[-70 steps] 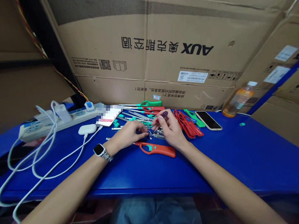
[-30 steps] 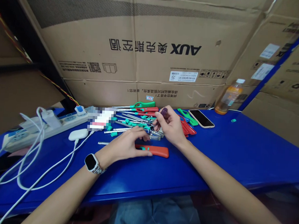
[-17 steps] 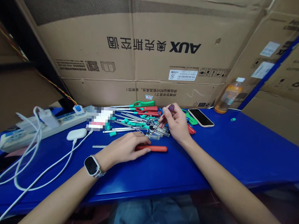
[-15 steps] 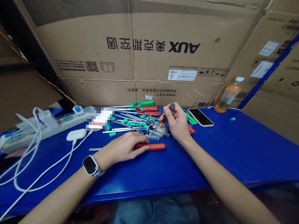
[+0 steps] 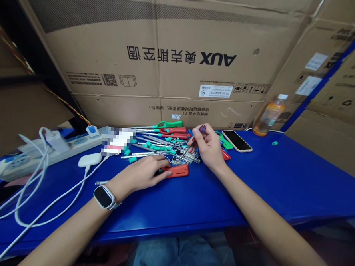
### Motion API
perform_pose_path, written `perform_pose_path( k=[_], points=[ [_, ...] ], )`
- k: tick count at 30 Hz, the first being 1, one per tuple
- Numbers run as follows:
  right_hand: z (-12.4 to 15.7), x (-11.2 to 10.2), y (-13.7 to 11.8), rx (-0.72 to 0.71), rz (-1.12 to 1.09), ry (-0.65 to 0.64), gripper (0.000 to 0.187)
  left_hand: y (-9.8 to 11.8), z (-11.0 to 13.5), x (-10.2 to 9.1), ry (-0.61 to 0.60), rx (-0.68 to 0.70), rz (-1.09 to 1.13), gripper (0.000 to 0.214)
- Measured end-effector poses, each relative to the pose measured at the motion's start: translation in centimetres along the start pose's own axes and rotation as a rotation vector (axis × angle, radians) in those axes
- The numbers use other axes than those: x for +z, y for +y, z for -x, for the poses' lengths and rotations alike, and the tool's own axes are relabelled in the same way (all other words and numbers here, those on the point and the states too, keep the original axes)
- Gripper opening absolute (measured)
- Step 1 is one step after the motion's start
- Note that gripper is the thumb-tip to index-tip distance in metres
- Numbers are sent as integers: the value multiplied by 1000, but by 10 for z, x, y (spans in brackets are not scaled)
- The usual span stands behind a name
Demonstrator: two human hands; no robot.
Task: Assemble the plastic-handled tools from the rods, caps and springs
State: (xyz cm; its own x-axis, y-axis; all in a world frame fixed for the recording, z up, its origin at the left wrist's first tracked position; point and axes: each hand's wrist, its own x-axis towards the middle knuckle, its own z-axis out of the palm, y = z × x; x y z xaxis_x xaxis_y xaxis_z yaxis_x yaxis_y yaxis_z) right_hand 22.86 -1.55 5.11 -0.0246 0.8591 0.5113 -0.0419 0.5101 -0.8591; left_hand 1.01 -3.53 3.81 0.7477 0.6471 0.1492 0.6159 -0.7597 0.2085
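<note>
My left hand (image 5: 146, 171), with a watch on its wrist, is closed around a long-nosed lighter. The lighter's orange-red handle (image 5: 178, 171) sticks out to the right of my fingers and its metal tube (image 5: 100, 183) shows left of the wrist. In my right hand (image 5: 208, 147) is a screwdriver with a purple handle (image 5: 202, 128), its thin shaft slanting down to the left over the pile. Beyond my left hand lie metal lighter tubes (image 5: 144, 154), teal plastic pieces (image 5: 133, 159) and clear parts (image 5: 180, 163) with thin wires.
Behind the pile lie a green lighter (image 5: 172, 124) and red lighters (image 5: 173, 130). A phone (image 5: 237, 140) and a drink bottle (image 5: 268, 116) stand to the right. A power strip (image 5: 52, 153), white cables and a white case (image 5: 89, 160) lie left. Cardboard (image 5: 168, 80) walls the back.
The lighter has turned in my left hand, so a broader side of its handle shows, and it has shifted left. My right hand with the screwdriver has barely moved.
</note>
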Motion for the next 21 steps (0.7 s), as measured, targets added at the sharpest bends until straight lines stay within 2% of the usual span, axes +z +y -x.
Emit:
perform_pose_path(
  k=[7, 14, 21],
  points=[
    [0, 1, 0, 18, 33, -8, 36, 2, 0, 1, -2, 28, -47, 25],
    [1, 1, 2, 14, 32, -39, 36, 3, 0, -3, -11, -12, -56, 20],
    [6, 1, 3, 21, 60, -146, 36, 3, 2, -5, 3, -48, -67, 17]
  ],
)
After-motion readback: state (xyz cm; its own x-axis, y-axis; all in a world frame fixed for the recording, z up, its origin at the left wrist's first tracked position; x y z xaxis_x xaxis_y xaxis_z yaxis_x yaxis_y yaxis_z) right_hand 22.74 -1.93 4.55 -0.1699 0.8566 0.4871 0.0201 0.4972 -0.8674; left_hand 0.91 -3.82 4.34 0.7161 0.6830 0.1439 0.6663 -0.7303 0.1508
